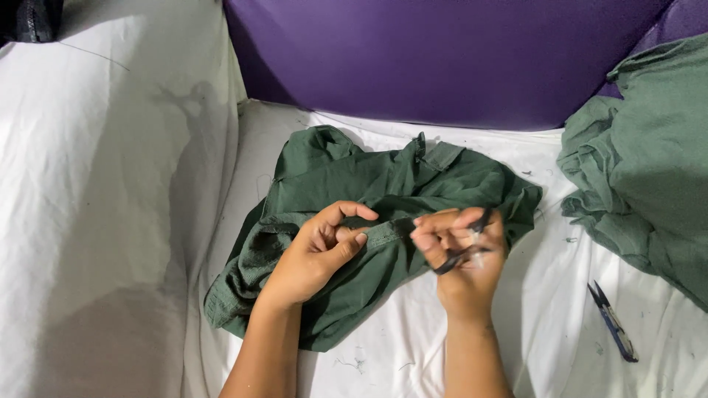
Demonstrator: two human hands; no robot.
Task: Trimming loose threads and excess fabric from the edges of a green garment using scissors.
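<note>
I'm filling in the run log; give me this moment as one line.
left hand: pinches seam of dark green garment | right hand: holds thread snips at seam | spare snips: on white sheet

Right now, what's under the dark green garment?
A white sheet shows around the dark green garment on all sides. Both hands, left and right, pinch its seam. Anything beneath its folds is covered.

White-sheeted surface (516, 346) under a dark green garment (383, 184), lighter green cloth heap (649, 177), blue thread snips (612, 322), loose threads.
</note>
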